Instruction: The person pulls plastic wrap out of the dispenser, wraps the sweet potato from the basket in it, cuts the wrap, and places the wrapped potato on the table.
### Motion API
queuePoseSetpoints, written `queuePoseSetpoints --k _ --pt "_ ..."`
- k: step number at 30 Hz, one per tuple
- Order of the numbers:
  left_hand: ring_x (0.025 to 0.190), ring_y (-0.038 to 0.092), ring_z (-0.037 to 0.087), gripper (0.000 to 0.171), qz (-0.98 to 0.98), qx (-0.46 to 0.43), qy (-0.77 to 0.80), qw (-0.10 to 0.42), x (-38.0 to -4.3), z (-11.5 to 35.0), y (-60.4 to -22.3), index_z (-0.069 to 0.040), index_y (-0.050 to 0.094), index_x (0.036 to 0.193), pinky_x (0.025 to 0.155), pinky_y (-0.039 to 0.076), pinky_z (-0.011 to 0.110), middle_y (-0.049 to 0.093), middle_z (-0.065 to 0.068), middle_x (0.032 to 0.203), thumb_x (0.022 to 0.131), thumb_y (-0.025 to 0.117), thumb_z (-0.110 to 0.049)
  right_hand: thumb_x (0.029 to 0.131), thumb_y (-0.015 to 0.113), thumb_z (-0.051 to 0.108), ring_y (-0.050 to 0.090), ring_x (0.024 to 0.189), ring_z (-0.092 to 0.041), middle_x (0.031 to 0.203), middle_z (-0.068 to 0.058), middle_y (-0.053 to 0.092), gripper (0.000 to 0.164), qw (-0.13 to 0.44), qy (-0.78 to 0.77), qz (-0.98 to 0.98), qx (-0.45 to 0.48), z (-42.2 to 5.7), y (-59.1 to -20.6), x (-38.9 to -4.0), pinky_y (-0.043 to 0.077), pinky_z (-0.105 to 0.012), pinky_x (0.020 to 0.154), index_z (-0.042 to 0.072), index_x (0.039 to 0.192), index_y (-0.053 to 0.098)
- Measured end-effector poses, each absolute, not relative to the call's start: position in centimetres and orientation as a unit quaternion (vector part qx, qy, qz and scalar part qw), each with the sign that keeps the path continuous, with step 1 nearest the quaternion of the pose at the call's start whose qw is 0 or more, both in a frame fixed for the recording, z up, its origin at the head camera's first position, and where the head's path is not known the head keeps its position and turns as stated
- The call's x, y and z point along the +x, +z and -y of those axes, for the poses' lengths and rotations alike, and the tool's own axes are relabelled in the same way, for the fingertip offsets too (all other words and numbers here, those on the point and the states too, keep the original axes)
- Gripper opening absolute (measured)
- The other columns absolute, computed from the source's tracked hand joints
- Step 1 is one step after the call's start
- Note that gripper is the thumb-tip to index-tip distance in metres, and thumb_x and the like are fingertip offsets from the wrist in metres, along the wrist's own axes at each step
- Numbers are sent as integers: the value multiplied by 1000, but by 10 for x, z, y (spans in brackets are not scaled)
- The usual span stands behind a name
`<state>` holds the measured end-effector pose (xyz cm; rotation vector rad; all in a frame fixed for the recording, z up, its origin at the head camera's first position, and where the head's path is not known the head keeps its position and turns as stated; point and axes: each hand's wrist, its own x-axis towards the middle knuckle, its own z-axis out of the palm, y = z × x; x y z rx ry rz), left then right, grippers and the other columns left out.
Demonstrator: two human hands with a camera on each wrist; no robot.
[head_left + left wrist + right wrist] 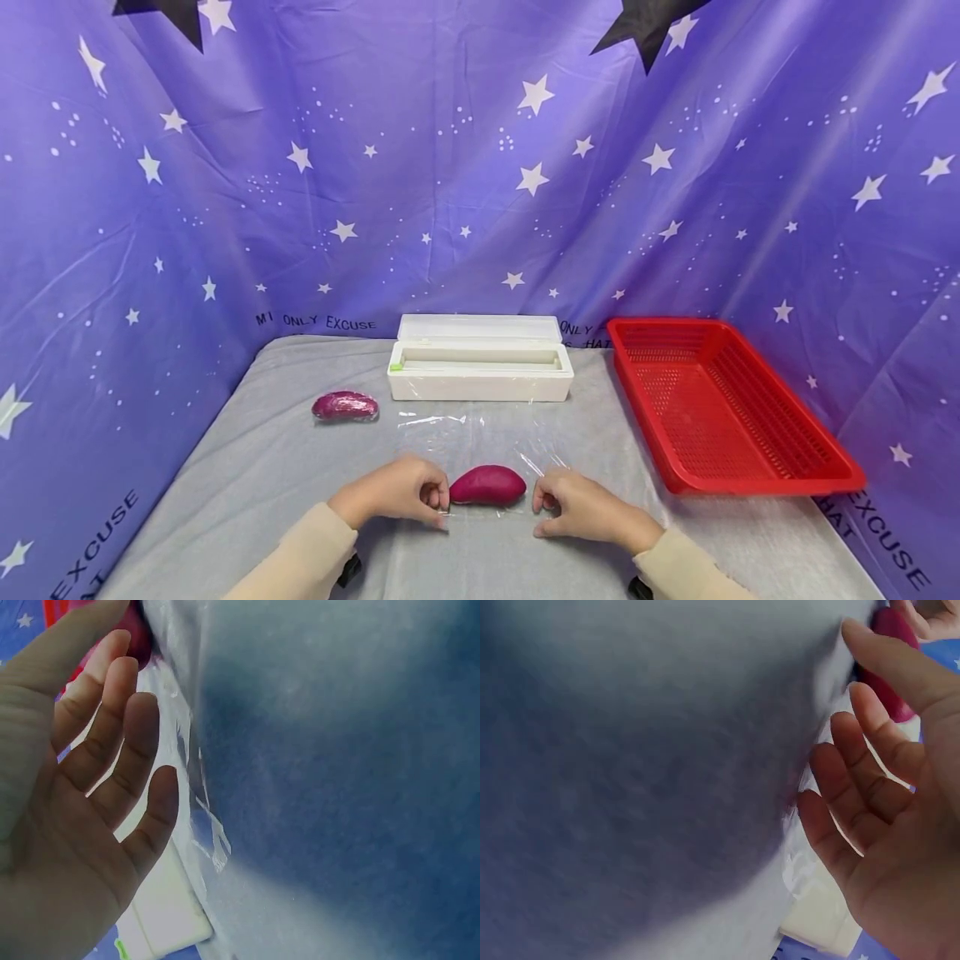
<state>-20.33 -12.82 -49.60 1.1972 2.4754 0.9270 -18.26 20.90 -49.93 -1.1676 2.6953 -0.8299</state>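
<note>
A smooth magenta vegetable shaped like a sweet potato (pixel 489 485) lies on a sheet of clear cling film (pixel 438 435) spread over the table. My left hand (pixel 408 492) is at its left end, fingers loosely bent and thumb apart from them. On the other side, a small gap separates my right hand (pixel 573 507) from the vegetable, its fingers also bent and thumb spread away. Both hands are by the film's near edge. In the left wrist view, the film's crinkled edge (pixel 217 844) runs beside the fingers. Neither palm holds anything.
Behind the film stands a white cling film box (pixel 480 387) with its lid raised. A similar magenta vegetable (pixel 345 406), wrapped in shiny film, lies at the left. A red plastic basket (pixel 765 485) stands at the right. Purple star-printed cloth (pixel 450 167) encloses the table.
</note>
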Motion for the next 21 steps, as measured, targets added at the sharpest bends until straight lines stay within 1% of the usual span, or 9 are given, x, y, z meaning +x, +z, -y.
queuePoseSetpoints --k 3,8,12,17,21 --pt "66 50 -5 25 -855 414 289 115 -201 125 -496 -17 68 78 61 44 13 58 -13 70 75 90 -27 75 88 24 49 75 1 79 13 53 24 33 -263 -877 -401 -208 -503 -181 45 -18 67 21 84 66" --pt "66 50 -5 18 -865 420 254 103 -202 123 -497 -19 69 76 62 42 12 56 -16 69 76 87 -16 79 85 21 51 75 2 78 14 56 18 17 -259 -873 -412 -207 -505 -182 45 -17 67 21 84 68" --pt "67 49 -6 16 -868 424 238 95 -202 123 -498 -21 70 75 62 41 11 52 -19 69 79 82 -12 81 82 15 50 73 3 78 16 56 15 -5 -253 -870 -423 -206 -507 -183 44 -15 66 21 83 69" --pt "65 48 -6 17 -865 436 236 81 -202 123 -499 -22 69 74 61 41 10 50 -22 68 83 79 -11 81 79 11 47 72 5 78 18 53 17 -41 -230 -871 -432 -205 -508 -183 42 -14 66 23 80 66" --pt "64 47 -8 17 -858 436 260 74 -201 125 -498 -22 69 76 60 43 12 52 -22 68 85 78 -11 80 77 11 47 72 4 78 18 53 18 -61 -227 -872 -430 -204 -508 -183 43 -16 66 23 80 64"
